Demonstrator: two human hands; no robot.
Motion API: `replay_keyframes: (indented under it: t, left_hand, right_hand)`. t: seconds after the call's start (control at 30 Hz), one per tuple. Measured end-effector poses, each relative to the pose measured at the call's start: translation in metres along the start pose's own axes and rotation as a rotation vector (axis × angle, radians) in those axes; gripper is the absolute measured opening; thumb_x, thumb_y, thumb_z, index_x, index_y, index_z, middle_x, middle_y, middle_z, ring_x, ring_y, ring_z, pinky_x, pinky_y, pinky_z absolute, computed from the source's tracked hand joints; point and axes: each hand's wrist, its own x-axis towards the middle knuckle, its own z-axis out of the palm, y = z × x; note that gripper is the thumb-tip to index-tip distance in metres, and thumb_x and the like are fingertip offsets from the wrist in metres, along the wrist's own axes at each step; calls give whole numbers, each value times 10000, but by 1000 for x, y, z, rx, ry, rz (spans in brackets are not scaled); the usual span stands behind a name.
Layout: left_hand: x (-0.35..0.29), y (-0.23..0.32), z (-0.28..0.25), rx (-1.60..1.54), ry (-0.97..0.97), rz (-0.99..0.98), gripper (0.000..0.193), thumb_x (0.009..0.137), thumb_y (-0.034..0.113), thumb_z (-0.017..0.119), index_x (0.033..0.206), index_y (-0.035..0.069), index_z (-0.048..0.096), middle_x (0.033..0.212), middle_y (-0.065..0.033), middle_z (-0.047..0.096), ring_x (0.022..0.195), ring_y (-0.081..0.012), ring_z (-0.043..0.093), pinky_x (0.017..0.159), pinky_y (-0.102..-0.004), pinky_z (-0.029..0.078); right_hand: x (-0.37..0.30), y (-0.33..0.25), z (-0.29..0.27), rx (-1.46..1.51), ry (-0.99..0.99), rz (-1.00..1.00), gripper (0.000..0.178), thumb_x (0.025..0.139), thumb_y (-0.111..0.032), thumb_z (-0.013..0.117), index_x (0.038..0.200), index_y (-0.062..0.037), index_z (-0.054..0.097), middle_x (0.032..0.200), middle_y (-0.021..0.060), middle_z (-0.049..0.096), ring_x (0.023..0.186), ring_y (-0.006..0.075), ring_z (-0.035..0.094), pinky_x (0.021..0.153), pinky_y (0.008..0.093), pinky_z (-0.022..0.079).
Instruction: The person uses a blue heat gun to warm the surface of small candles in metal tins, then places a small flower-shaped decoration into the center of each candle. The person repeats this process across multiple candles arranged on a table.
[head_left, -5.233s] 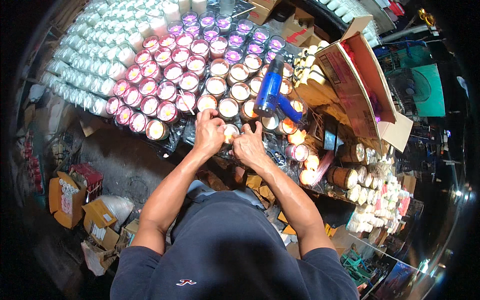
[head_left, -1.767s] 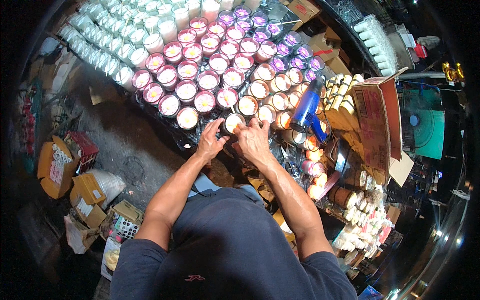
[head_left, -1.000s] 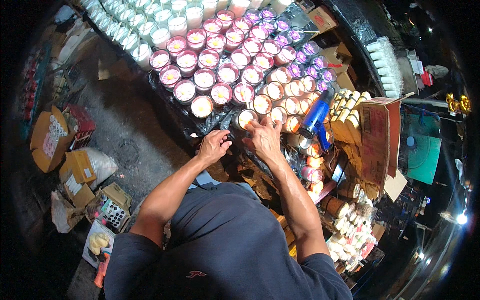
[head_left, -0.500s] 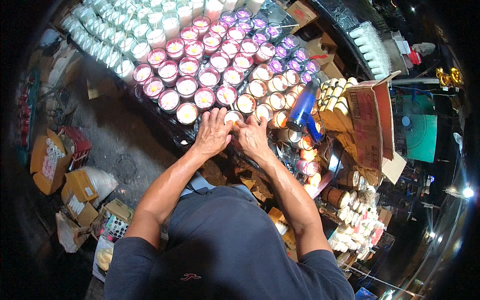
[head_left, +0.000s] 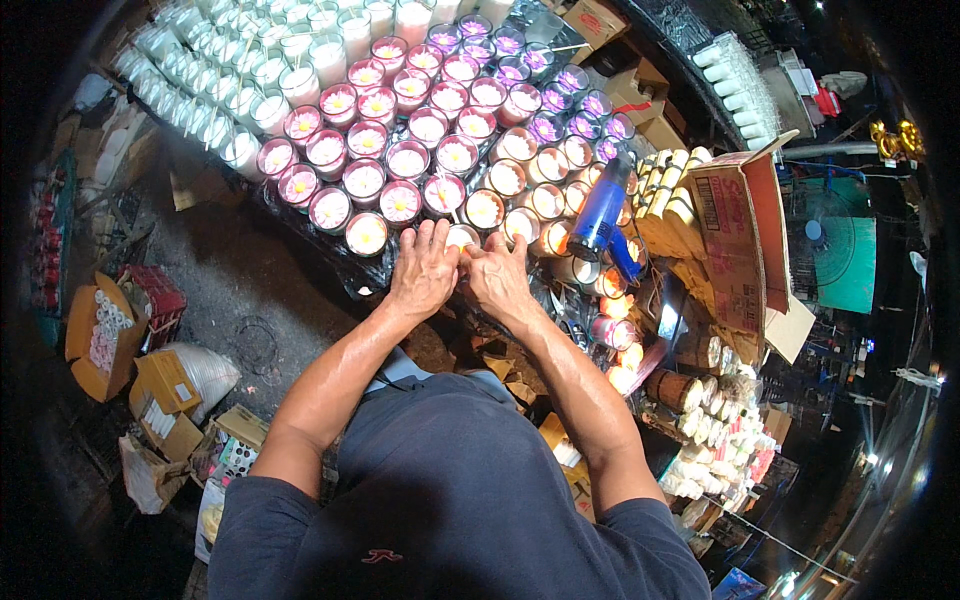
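Observation:
At the near edge of the table, a candle in a clear glass (head_left: 461,238) stands between my two hands. My left hand (head_left: 424,270) wraps its left side, fingers pointing away from me and the thumb on the near side. On the other side my right hand (head_left: 497,275) has its fingers bent at the glass rim, thumb beside the left one. My hands partly cover the glass. Just beyond are glass candles with pink flower tops (head_left: 401,201), and to the right ones with orange-toned tops (head_left: 485,209). A blue heat gun or hair dryer (head_left: 600,215) lies over the right-hand glasses.
Purple-flower candles (head_left: 545,127) and white candle glasses (head_left: 300,85) fill the far table. An open cardboard box (head_left: 725,255) stands at right, with wrapped candle bundles (head_left: 668,195) beside it. Cartons (head_left: 105,335) and a white sack (head_left: 205,372) sit on the left floor.
The view has turned slightly, shifting the table a little. Both hands stay at the same glass candle, with their fingers moved only slightly.

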Motion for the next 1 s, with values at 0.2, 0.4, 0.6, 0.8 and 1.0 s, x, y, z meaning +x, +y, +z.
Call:
replay_keyframes:
  t: [0.2,0.4,0.6,0.8,1.0]
  left_hand:
    - [1,1,2,36,6,7,285,861,218,757,1057,13,725,1401,-212,581,1287,-374,506,1026,-541,404]
    - [0,0,4,26,11,11,281,873,217,740,1060,8,725,1405,-219,580,1280,-378,513,1024,-545,404]
    - [0,0,0,15,19,17,281,880,200,725,1072,-6,722,1393,-228,587,1270,-382,522,1022,-547,406]
    - [0,0,1,24,40,22,261,882,191,718,1053,-6,722,1402,-234,580,1280,-384,516,1027,-541,405]
    - [4,0,-12,-121,-15,-80,226,921,152,688,1042,-25,760,1398,-218,559,1275,-386,499,1040,-528,392]
  right_hand:
    - [1,-1,0,-14,-11,9,231,920,-186,626,989,-79,818,1118,71,777,1127,319,634,1069,660,345]
    - [-1,-1,0,-7,-9,8,232,924,-195,630,995,-72,813,1134,73,773,1140,315,630,1088,668,335]
    - [0,-2,0,-32,-21,7,236,917,-207,639,1040,-100,811,1146,58,761,1150,315,623,1076,666,341]
    - [1,0,1,-87,-64,-2,252,910,-227,669,1091,-123,810,1158,33,750,1154,307,614,1061,661,355]
    - [4,-4,-1,-188,-112,-21,259,935,-246,666,1111,-121,809,1168,63,758,1183,318,620,1097,693,335]
